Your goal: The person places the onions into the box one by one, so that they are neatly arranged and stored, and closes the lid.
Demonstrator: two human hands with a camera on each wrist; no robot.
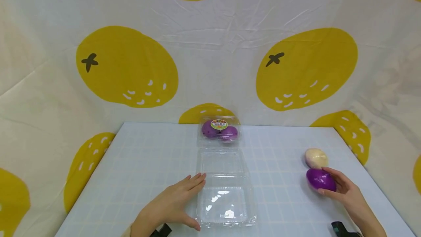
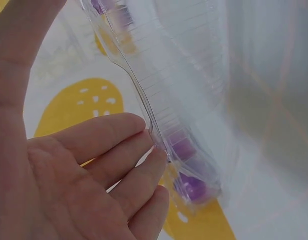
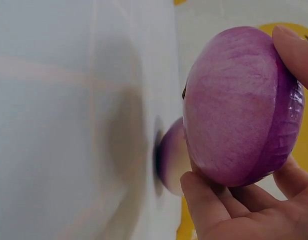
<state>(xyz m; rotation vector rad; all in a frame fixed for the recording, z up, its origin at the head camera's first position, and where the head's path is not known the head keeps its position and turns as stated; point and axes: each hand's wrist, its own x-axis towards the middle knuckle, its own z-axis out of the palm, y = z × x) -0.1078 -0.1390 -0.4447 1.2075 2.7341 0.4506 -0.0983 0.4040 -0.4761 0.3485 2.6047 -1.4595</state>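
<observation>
A glossy purple onion [image 1: 321,179], with streaked skin, is held in my right hand [image 1: 346,189] between thumb and fingertips. Behind it in the head view, a cream-coloured round piece [image 1: 316,158] with a purple side sits on the table. The right wrist view shows the onion [image 3: 239,107] gripped from the side, casting a shadow on the tabletop. My left hand [image 1: 175,198] is spread beside an empty clear plastic clamshell box [image 1: 227,175], which lies unfolded at the centre. In the left wrist view its extended fingertips are right at the clamshell's edge [image 2: 138,95].
A closed clear clamshell [image 1: 202,139] with purple pieces inside and a label [image 1: 219,124] stands at the table's back edge, behind the unfolded one. The white gridded table [image 1: 148,156] meets a cloth backdrop [image 1: 217,61] printed with yellow fruit.
</observation>
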